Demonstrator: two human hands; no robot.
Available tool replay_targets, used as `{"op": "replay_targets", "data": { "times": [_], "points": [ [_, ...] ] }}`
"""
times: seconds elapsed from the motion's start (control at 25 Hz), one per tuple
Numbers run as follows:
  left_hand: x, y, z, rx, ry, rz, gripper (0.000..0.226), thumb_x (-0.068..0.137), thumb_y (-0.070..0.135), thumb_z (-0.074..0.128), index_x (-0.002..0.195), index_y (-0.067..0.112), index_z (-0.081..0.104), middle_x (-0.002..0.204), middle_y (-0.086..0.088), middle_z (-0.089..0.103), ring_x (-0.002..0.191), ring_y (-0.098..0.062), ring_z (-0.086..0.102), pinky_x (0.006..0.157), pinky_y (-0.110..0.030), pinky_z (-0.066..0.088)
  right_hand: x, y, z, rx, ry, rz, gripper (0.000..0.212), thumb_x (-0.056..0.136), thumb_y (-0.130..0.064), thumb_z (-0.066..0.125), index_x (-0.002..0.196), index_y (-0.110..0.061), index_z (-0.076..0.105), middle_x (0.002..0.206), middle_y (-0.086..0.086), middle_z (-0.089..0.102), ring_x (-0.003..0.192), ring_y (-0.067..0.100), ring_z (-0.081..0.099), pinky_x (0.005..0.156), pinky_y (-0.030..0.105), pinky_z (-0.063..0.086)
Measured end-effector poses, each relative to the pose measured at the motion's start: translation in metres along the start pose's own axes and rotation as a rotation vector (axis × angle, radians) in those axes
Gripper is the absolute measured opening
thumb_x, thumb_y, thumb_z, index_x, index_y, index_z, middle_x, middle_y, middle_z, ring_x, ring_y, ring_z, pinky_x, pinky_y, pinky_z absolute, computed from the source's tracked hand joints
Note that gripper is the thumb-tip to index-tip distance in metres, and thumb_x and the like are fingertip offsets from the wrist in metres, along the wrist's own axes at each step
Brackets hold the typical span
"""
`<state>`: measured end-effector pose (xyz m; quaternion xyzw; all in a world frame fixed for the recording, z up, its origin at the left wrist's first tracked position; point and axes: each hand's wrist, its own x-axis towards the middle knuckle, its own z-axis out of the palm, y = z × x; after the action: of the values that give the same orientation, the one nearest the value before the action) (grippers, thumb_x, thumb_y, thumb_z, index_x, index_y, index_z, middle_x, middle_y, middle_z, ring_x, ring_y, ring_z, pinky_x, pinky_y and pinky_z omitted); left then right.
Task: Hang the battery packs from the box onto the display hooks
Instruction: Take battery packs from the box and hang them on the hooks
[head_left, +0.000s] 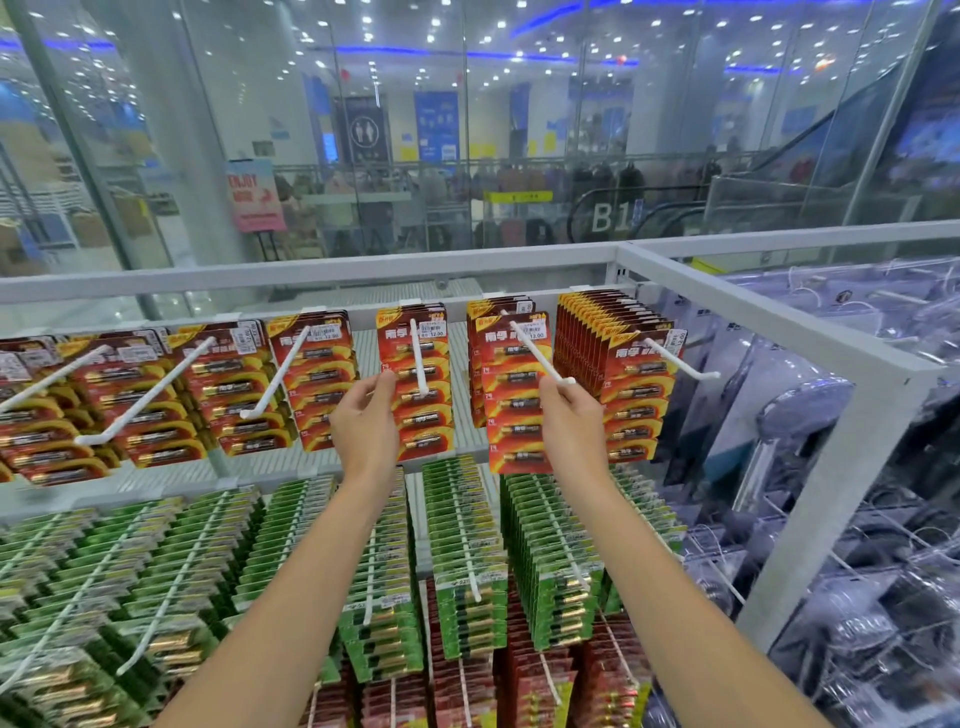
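Red battery packs hang on white display hooks in the top row of the rack. My left hand (363, 421) is raised with its thumb and fingers pinching the left edge of the front red pack (418, 415) on the centre hook (418, 358). My right hand (569, 423) is up beside the neighbouring red pack (514, 405), fingers curled at its right edge just below the tip of that pack's hook (540, 353). Whether these fingers hold the pack or the hook tip is hidden. No box is in view.
More red packs fill hooks to the left (228, 395) and right (631, 384). Green battery packs (467, 561) hang in rows below, with red ones lower still. A grey metal frame (779, 322) borders the rack on the right, beside clear-bagged goods (857, 519). Glass panels stand behind.
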<state>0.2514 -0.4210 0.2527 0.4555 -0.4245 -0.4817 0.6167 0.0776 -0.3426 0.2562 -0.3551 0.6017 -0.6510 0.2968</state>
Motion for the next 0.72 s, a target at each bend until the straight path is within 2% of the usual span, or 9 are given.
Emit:
{"op": "replay_targets", "data": {
  "times": [0.08,0.32,0.44,0.52,0.6,0.64,0.72],
  "points": [
    [0.001,-0.001,-0.001,0.012,0.019,0.02,0.014,0.103,0.032,0.064,0.096,0.028,0.076,0.093,0.001,0.08,0.077,-0.016,0.079,0.068,-0.037,0.063,0.02,0.009,0.012,-0.013,0.037,0.001,0.024,0.109,-0.034,0.046,0.107,-0.022,0.067,0.065,-0.005,0.051,0.052,0.012,0.045,0.048,0.028,0.037],
    [0.005,-0.001,0.001,0.065,0.05,0.059,0.014,0.102,0.03,0.065,0.091,0.033,0.073,0.09,0.006,0.077,0.073,-0.005,0.075,0.068,-0.032,0.062,0.055,0.018,0.03,-0.042,0.112,-0.011,0.026,0.11,-0.035,0.044,0.108,-0.02,0.066,0.061,-0.006,0.046,0.049,0.011,0.04,0.045,0.029,0.032],
    [0.007,-0.005,-0.002,0.098,0.04,0.092,0.012,0.103,0.028,0.064,0.096,0.028,0.073,0.094,0.006,0.076,0.081,-0.008,0.076,0.068,-0.029,0.063,0.059,0.022,0.029,-0.081,0.118,-0.005,0.03,0.109,-0.039,0.045,0.11,-0.018,0.065,0.066,-0.009,0.05,0.052,0.01,0.045,0.048,0.028,0.033],
    [0.008,-0.013,-0.008,0.121,0.026,0.109,0.011,0.103,0.03,0.064,0.105,0.024,0.074,0.1,0.006,0.075,0.093,-0.012,0.074,0.076,-0.029,0.063,0.048,0.025,0.023,-0.144,0.126,-0.015,0.031,0.108,-0.041,0.045,0.115,-0.017,0.063,0.079,-0.01,0.057,0.064,0.01,0.053,0.056,0.026,0.037],
    [-0.001,-0.02,-0.018,0.149,0.029,0.102,0.021,0.101,0.038,0.065,0.115,0.025,0.073,0.11,0.007,0.074,0.107,-0.014,0.069,0.096,-0.041,0.059,0.029,0.031,0.013,-0.183,0.098,-0.023,0.035,0.108,-0.041,0.046,0.128,-0.017,0.061,0.107,-0.005,0.065,0.094,0.014,0.061,0.075,0.028,0.044],
    [-0.01,-0.023,-0.024,0.15,0.024,0.089,0.026,0.1,0.041,0.065,0.119,0.024,0.073,0.114,0.007,0.073,0.111,-0.014,0.068,0.102,-0.044,0.056,0.017,0.035,0.008,-0.191,0.077,-0.027,0.037,0.108,-0.04,0.046,0.135,-0.018,0.059,0.12,-0.004,0.064,0.107,0.014,0.06,0.085,0.03,0.046],
    [-0.038,-0.027,-0.034,0.136,-0.02,0.058,0.03,0.101,0.041,0.064,0.124,0.023,0.072,0.118,0.008,0.073,0.113,-0.012,0.068,0.106,-0.044,0.053,-0.013,0.044,-0.006,-0.207,0.047,-0.028,0.04,0.108,-0.042,0.047,0.141,-0.02,0.054,0.13,-0.008,0.06,0.118,0.011,0.056,0.098,0.03,0.045]
  ]
}}
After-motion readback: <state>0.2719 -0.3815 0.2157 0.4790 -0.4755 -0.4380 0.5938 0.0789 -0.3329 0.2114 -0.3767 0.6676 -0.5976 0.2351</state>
